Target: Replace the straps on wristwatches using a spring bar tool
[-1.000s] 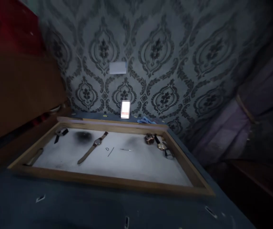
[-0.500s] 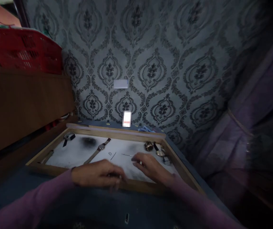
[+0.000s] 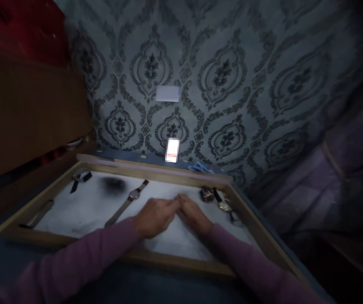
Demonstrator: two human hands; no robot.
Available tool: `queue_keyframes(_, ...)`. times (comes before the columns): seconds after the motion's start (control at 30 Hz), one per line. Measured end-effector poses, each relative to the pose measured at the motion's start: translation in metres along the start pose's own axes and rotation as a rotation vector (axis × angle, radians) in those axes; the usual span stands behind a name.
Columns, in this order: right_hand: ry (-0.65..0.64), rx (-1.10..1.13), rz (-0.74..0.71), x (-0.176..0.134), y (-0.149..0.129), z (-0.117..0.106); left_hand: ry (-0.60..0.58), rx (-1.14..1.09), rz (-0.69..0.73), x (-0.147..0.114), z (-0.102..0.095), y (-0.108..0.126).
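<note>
My left hand (image 3: pixel 155 216) and my right hand (image 3: pixel 195 213) meet above the white floor of a shallow wooden tray (image 3: pixel 181 262). Their fingertips press together, and anything between them is hidden. Just left of my left hand, a wristwatch (image 3: pixel 134 194) with a long grey-brown strap lies stretched out. Beyond my right hand, along the right side, are a dark gold-toned watch (image 3: pixel 207 194), a watch with a pale gold face (image 3: pixel 224 206) and a watch with a dark band (image 3: pixel 235 219). At the far left corner rests a watch with a black strap (image 3: pixel 82 175).
A strap-like piece (image 3: pixel 40 214) leans by the tray's left wall. Behind the tray are a bright phone-like screen (image 3: pixel 172 150) and a blue cloth (image 3: pixel 200 167). A wooden cabinet (image 3: pixel 32 118) bearing a red basket (image 3: pixel 25 33) stands left; a purple curtain (image 3: pixel 336 160) hangs right.
Both hands have come together over the tray, the left moving forward and right. The small ring and thin pieces seen on the white floor are now out of sight. The view has tilted down and closer.
</note>
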State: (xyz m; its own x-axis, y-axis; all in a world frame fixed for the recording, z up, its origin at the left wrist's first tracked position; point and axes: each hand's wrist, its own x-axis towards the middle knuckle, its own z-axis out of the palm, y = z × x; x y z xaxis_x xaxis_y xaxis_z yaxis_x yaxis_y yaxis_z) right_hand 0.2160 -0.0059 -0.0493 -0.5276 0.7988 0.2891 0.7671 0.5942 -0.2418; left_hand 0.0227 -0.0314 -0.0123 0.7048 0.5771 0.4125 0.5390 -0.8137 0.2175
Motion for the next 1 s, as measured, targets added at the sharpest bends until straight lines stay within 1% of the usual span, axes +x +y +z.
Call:
queue_keyframes(0.03, -0.002, 0.003, -0.004, 0.000, 0.000, 0.001, 0.012, -0.014, -0.045, 0.001, -0.002, -0.004)
queue_keyframes(0.1, -0.010, 0.014, -0.012, 0.000, 0.001, 0.002, 0.033, -0.034, -0.201, 0.003, -0.004, -0.014)
queue_keyframes(0.17, -0.010, 0.027, -0.017, -0.002, 0.002, 0.002, 0.045, -0.042, -0.262, 0.003, -0.005, -0.024)
queue_keyframes(0.23, 0.003, 0.044, -0.017, -0.003, 0.001, 0.000, 0.050, -0.049, -0.294, 0.001, -0.004, -0.032)
queue_keyframes(0.37, 0.025, 0.079, -0.018, -0.006, -0.002, -0.005, 0.012, -0.078, -0.282, -0.002, 0.004, -0.039)
queue_keyframes(0.5, 0.034, 0.101, -0.029, -0.009, -0.007, -0.010, -0.053, -0.140, -0.238, -0.003, 0.010, -0.036)
queue_keyframes(0.73, 0.045, 0.132, -0.079, -0.012, -0.012, -0.012, -0.122, -0.277, -0.280, -0.003, 0.007, -0.025)
queue_keyframes(0.87, 0.038, 0.128, -0.116, -0.012, -0.012, -0.013, -0.134, -0.328, -0.318, -0.002, 0.007, -0.025)
queue_keyframes(1.0, 0.027, 0.109, -0.132, -0.012, -0.013, -0.014, -0.149, -0.385, -0.318, -0.002, 0.009, -0.026)
